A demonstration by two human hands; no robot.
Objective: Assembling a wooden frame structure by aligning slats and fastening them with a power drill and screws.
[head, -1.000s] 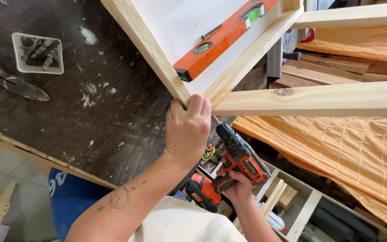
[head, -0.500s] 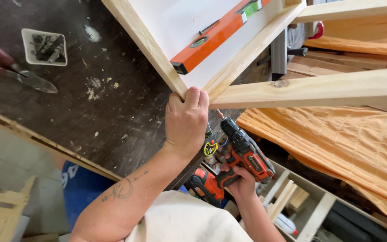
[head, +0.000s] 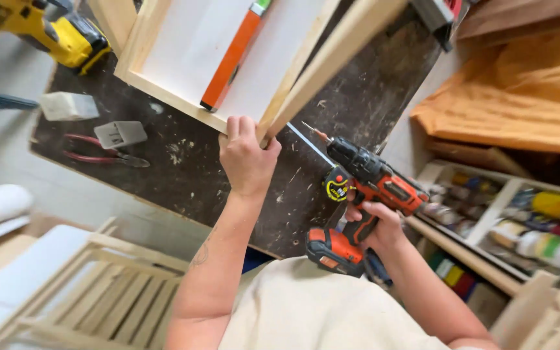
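My left hand point(head: 246, 157) grips the near corner of a pale wooden frame point(head: 163, 94), where a wooden rail point(head: 332, 61) meets it. An orange spirit level point(head: 233, 57) lies across the white panel inside the frame. My right hand point(head: 378, 225) holds an orange and black cordless drill point(head: 364, 194) by its handle. The drill's long bit point(head: 309, 141) points up-left towards the frame corner, a short way from my left hand.
A dark workbench point(head: 215, 175) carries red-handled pliers point(head: 98, 155), a small grey box point(head: 120, 133), a pale block point(head: 67, 105) and a yellow power tool point(head: 40, 29). Orange cloth point(head: 520, 97) lies right, shelves of cans point(head: 526, 227) below it. A slatted wooden piece point(head: 105, 298) stands lower left.
The view has swung and pulled back, so the bench and frame sit differently. My left hand still holds the frame corner. The drill is now raised with its bit pointing at the corner.
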